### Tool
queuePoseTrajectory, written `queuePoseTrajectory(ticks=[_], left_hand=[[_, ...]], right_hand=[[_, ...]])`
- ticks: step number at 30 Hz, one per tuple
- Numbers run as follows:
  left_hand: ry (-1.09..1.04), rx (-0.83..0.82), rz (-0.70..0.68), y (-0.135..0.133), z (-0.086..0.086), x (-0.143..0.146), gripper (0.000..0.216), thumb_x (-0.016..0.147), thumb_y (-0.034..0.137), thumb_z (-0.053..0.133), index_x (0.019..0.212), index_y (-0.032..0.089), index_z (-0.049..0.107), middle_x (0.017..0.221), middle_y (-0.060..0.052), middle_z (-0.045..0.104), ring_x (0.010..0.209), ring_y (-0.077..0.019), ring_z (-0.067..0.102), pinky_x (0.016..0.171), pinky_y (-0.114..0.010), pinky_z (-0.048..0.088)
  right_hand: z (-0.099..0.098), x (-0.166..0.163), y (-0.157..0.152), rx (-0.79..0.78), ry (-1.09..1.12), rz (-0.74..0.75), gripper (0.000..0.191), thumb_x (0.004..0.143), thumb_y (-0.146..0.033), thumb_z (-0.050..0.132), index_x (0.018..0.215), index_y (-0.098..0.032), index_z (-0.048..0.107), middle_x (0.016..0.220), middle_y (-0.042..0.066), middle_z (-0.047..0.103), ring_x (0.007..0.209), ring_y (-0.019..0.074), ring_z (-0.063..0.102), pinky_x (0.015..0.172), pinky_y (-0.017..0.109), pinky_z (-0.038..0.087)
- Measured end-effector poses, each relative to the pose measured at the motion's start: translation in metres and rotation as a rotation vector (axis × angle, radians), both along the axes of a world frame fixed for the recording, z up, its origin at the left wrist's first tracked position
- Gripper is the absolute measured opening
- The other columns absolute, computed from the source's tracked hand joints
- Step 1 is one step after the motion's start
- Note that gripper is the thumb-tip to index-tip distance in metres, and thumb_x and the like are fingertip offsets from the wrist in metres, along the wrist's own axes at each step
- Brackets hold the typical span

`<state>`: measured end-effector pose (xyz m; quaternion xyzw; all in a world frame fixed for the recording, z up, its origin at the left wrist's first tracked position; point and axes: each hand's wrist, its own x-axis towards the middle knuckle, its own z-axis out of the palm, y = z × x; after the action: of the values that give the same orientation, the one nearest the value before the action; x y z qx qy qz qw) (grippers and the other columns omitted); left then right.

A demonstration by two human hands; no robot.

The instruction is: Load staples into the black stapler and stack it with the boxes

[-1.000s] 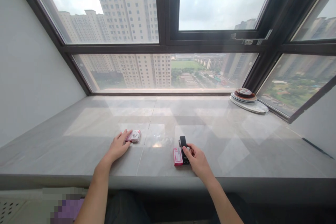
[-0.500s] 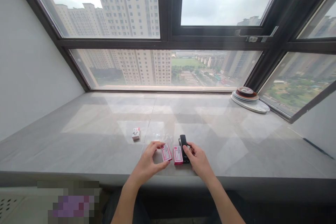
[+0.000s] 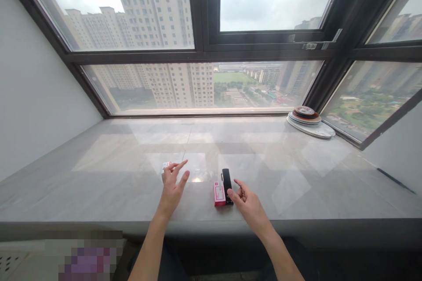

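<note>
Grey sill (image 3: 99,175) under window (image 3: 132,83); plate stack (image 3: 310,120) far right; left hand (image 3: 173,186) splayed, empty, near small box (image 3: 165,165); right hand (image 3: 250,206) loose, thumb on stapler (image 3: 226,178).

bare, slim forearms end in the left hand (image 3: 171,186) and right hand (image 3: 251,205); dark clothing covers the lap.

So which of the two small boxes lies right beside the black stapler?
The pink box along the stapler, on its left, by the right hand. The other box sits apart, farther left, half hidden behind the fingers of the left hand.
</note>
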<state>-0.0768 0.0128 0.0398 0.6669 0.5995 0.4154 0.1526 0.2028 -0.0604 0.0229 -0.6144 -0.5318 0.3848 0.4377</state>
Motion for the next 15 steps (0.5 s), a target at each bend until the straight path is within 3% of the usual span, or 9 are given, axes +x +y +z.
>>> queuePoseTrajectory(ticks=[2,3,5,7,11,15], left_hand=[[0.065,-0.066,0.380,0.020,0.000,-0.036,0.058,0.097,0.060,0.044,0.143,0.026,0.053,0.127,-0.014,0.053,0.128,-0.0340,0.047,0.106,-0.049,0.042],[0.104,-0.173,0.395,0.031,-0.001,-0.050,0.059,0.097,0.061,0.042,0.141,0.023,0.056,0.118,-0.014,0.058,0.120,-0.0350,0.052,0.101,-0.050,0.043],[0.129,-0.267,0.327,0.048,-0.003,-0.064,0.054,0.096,0.060,0.042,0.129,0.023,0.064,0.100,-0.010,0.065,0.102,-0.0321,0.060,0.091,-0.045,0.046],[0.130,-0.293,0.192,0.059,-0.005,-0.058,0.048,0.096,0.059,0.043,0.121,0.026,0.067,0.089,-0.005,0.068,0.089,-0.0264,0.064,0.082,-0.036,0.047],[0.128,-0.299,-0.037,0.057,-0.009,-0.005,0.044,0.097,0.058,0.043,0.118,0.027,0.065,0.079,0.000,0.070,0.078,-0.0205,0.066,0.072,-0.028,0.043],[0.121,-0.287,-0.211,0.031,-0.011,0.051,0.042,0.099,0.059,0.039,0.117,0.029,0.063,0.076,0.003,0.071,0.075,-0.0193,0.067,0.074,-0.028,0.042]], right_hand=[[-0.001,0.003,-0.007,-0.037,-0.024,0.033,0.087,0.080,-0.065,0.070,0.150,-0.017,0.048,0.074,-0.004,0.051,0.065,0.0154,0.049,0.063,0.027,0.043],[0.000,0.003,-0.009,-0.050,-0.040,0.047,0.091,0.078,-0.064,0.074,0.151,-0.017,0.047,0.073,-0.005,0.049,0.064,0.0149,0.047,0.061,0.027,0.042],[0.001,0.003,-0.011,-0.074,-0.067,0.081,0.095,0.074,-0.063,0.077,0.152,-0.017,0.046,0.071,-0.005,0.047,0.063,0.0145,0.046,0.059,0.026,0.040],[0.005,0.002,-0.009,-0.084,-0.095,0.110,0.096,0.072,-0.060,0.080,0.151,-0.017,0.047,0.069,-0.006,0.046,0.062,0.0144,0.045,0.057,0.026,0.038],[0.018,-0.003,-0.004,-0.040,-0.156,0.163,0.081,0.069,-0.046,0.083,0.141,-0.022,0.056,0.062,-0.008,0.047,0.057,0.0138,0.044,0.053,0.024,0.032],[0.026,-0.008,-0.002,0.017,-0.140,0.228,0.063,0.073,-0.038,0.079,0.132,-0.026,0.062,0.066,-0.006,0.058,0.058,0.0148,0.050,0.055,0.023,0.033]])
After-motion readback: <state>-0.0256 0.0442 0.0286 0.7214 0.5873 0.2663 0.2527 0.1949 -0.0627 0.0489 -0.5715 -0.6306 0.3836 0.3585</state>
